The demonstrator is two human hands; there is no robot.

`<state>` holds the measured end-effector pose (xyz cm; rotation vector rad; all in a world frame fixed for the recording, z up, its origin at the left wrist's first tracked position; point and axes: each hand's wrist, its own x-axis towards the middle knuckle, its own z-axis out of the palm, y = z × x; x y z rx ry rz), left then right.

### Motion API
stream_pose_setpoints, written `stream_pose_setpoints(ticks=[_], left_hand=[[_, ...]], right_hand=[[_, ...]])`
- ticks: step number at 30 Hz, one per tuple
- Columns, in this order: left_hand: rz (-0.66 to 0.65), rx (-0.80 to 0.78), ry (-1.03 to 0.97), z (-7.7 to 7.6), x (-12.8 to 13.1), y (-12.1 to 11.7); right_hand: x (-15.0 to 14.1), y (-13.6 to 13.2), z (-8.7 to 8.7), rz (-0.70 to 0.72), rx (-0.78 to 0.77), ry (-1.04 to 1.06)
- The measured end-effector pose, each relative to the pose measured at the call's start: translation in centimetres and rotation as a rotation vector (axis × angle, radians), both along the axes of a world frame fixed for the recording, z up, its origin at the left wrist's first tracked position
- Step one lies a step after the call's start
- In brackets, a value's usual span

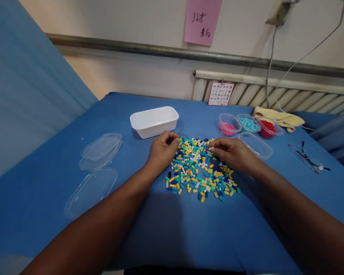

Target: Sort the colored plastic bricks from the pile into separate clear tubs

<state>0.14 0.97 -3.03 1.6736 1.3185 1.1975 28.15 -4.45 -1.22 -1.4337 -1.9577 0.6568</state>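
Observation:
A loose pile of small toy building bricks (193,168) lies on the blue cloth between my hands, in yellow, teal, blue, white and green with an odd orange one. My left hand (162,152) is at the pile's upper left edge, thumb and forefinger pinched together; what sits at the fingertips is too small to make out. At the upper right edge, my right hand (233,153) is closed with a pale yellow brick (211,148) between thumb and fingers. Just behind my left hand stands a white plastic box (154,128).
Clear tubs hold pink bricks (227,128), turquoise bricks (249,124) and red bricks (267,129); another clear tub (263,149) has a few pale pieces. Clear lids (93,191) lie at left. Glasses (308,156) and a yellow cloth (279,117) are at right, with a radiator (252,91) behind.

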Motion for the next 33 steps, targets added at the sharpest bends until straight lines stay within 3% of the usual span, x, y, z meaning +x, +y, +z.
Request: stream_pose_setpoints(ticks=[2,5,9,13,16,29,33], left_hand=[[0.010,-0.004,-0.007,0.2,0.0,0.1],[0.028,-0.014,0.000,0.5,-0.1,0.2],[0.042,-0.016,0.025,0.7,-0.2,0.2],[0.038,-0.021,0.030,0.8,-0.3,0.2],[0.038,-0.029,0.040,0.9,-0.4,0.1],[0.049,-0.030,0.068,1.0,-0.5,0.1],[0.047,-0.028,0.064,1.3,-0.5,0.0]], right_hand=[[0.6,-1.3,0.5,-0.047,-0.113,0.255],[1.1,-2.8,1.4,-0.117,-0.201,0.454],[2.7,-4.2,2.1,-0.260,-0.065,0.555],[6.4,-4.7,1.8,-0.510,0.250,0.346],[9.0,-4.3,0.9,-0.630,0.395,0.117],[10.6,-3.9,0.0,-0.628,0.441,-0.232],[10.4,-3.8,0.3,-0.612,0.547,-0.255]])
